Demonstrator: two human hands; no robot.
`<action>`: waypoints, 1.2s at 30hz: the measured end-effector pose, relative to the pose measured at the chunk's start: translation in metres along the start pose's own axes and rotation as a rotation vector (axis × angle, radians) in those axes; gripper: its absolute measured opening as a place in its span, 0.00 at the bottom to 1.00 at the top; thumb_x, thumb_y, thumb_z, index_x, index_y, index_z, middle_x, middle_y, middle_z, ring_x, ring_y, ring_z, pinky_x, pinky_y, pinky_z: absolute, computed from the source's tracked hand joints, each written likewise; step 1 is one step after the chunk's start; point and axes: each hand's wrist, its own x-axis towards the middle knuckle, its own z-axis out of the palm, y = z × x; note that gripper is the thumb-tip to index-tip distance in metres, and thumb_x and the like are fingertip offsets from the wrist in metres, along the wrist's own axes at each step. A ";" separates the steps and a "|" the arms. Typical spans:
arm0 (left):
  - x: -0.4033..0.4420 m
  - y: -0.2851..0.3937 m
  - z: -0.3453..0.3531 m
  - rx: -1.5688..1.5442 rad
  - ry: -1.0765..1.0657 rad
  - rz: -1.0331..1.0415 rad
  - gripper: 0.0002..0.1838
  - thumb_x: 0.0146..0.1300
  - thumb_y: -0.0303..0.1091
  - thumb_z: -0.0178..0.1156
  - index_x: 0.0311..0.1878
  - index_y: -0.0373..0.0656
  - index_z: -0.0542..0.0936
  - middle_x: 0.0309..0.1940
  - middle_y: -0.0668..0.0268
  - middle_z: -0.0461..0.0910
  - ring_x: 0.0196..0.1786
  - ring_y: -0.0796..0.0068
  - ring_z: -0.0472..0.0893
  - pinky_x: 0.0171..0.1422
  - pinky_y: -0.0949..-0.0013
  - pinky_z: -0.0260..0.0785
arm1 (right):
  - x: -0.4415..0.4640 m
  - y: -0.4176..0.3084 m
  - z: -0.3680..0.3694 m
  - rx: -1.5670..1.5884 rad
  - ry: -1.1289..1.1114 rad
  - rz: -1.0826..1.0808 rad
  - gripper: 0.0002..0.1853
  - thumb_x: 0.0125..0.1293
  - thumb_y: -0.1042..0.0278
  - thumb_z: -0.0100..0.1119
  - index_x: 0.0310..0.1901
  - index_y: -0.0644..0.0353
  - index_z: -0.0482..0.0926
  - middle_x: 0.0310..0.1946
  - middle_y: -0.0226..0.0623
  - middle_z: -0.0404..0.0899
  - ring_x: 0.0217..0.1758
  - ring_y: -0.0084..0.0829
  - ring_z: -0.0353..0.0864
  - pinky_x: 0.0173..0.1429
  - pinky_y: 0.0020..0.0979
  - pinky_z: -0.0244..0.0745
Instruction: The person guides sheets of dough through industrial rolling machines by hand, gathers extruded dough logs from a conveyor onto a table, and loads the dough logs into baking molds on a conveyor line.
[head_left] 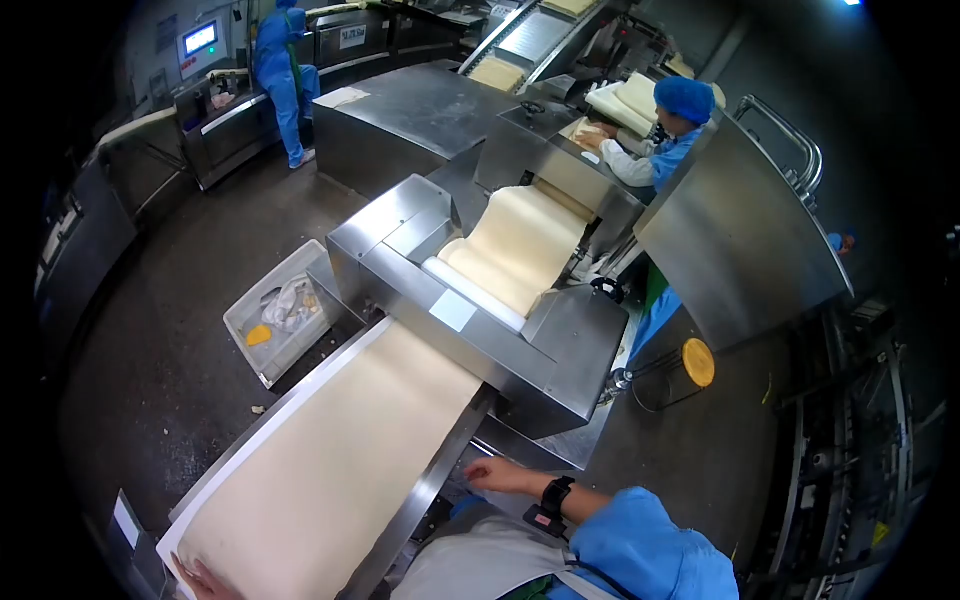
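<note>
A wide pale dough sheet (pixel 340 460) lies along the conveyor and comes out from under the steel roller machine (pixel 450 310). At the bottom left, my left hand (pixel 202 578) rests at the sheet's outer edge, its fingers partly visible and spread. My right hand (pixel 490 474) is beside the conveyor's near side rail, off the dough, with its fingers bent; whether it holds anything is too small to tell. Above the machine, another dough sheet (pixel 525 240) runs down to a white roller (pixel 475 292).
A white bin (pixel 285 315) with crumpled plastic and a yellow piece stands on the floor left of the machine. One co-worker (pixel 680 130) handles dough behind a steel panel (pixel 745 240); another person (pixel 282 75) stands at the back left. A yellow round stool (pixel 698 363) is at the right.
</note>
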 end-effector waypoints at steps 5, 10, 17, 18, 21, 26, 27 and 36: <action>0.007 0.072 -0.093 -0.052 0.224 0.037 0.24 0.74 0.41 0.45 0.70 0.43 0.63 0.59 0.51 0.74 0.57 0.58 0.77 0.62 0.65 0.70 | 0.016 -0.003 0.018 -0.075 -0.069 -0.133 0.17 0.62 0.70 0.61 0.52 0.64 0.76 0.44 0.36 0.80 0.48 0.26 0.78 0.53 0.28 0.73; 0.008 0.050 -0.092 -0.249 -0.237 -0.266 0.27 0.72 0.47 0.48 0.71 0.52 0.62 0.62 0.57 0.73 0.60 0.58 0.75 0.65 0.63 0.68 | 0.010 -0.010 0.039 0.040 -0.036 -0.086 0.16 0.62 0.72 0.60 0.51 0.65 0.76 0.45 0.37 0.80 0.49 0.26 0.77 0.54 0.29 0.73; -0.007 -0.040 -0.013 -1.397 -0.031 -0.101 0.28 0.70 0.43 0.50 0.72 0.56 0.61 0.59 0.55 0.75 0.56 0.63 0.78 0.60 0.59 0.72 | -0.005 -0.012 0.070 0.040 0.055 -0.064 0.18 0.61 0.70 0.62 0.53 0.64 0.77 0.47 0.38 0.80 0.50 0.27 0.78 0.55 0.29 0.73; -0.006 -0.038 -0.026 -1.592 -0.094 -0.240 0.28 0.70 0.42 0.51 0.72 0.56 0.61 0.58 0.54 0.76 0.56 0.64 0.78 0.60 0.59 0.71 | -0.012 -0.015 0.074 0.039 0.062 -0.062 0.18 0.61 0.70 0.62 0.53 0.64 0.77 0.47 0.38 0.80 0.50 0.27 0.78 0.55 0.29 0.73; 0.013 0.001 -0.123 -0.525 -0.389 -0.249 0.24 0.71 0.37 0.49 0.70 0.56 0.65 0.59 0.49 0.74 0.60 0.64 0.74 0.68 0.61 0.63 | -0.034 -0.031 0.084 0.076 0.075 -0.025 0.18 0.62 0.69 0.61 0.54 0.64 0.76 0.48 0.38 0.80 0.50 0.27 0.78 0.55 0.28 0.73; 0.001 0.009 -0.148 -1.089 -0.106 -0.271 0.21 0.72 0.35 0.47 0.66 0.47 0.70 0.59 0.47 0.73 0.64 0.67 0.70 0.72 0.67 0.58 | -0.062 -0.041 0.100 0.056 0.082 0.029 0.19 0.64 0.66 0.60 0.56 0.62 0.76 0.48 0.36 0.80 0.48 0.25 0.77 0.51 0.27 0.73; -0.002 0.007 -0.143 -1.093 -0.100 -0.271 0.21 0.72 0.35 0.47 0.66 0.47 0.70 0.59 0.47 0.73 0.64 0.67 0.70 0.72 0.67 0.58 | -0.064 -0.041 0.100 0.062 0.088 0.026 0.19 0.65 0.65 0.60 0.56 0.61 0.76 0.47 0.36 0.80 0.48 0.24 0.76 0.50 0.26 0.73; -0.035 -0.081 -0.031 -1.048 -0.192 -0.210 0.23 0.75 0.40 0.39 0.65 0.37 0.67 0.66 0.51 0.66 0.66 0.60 0.67 0.74 0.61 0.54 | -0.072 -0.015 0.102 0.145 0.102 0.057 0.20 0.64 0.65 0.60 0.56 0.61 0.75 0.46 0.32 0.79 0.45 0.22 0.76 0.47 0.25 0.73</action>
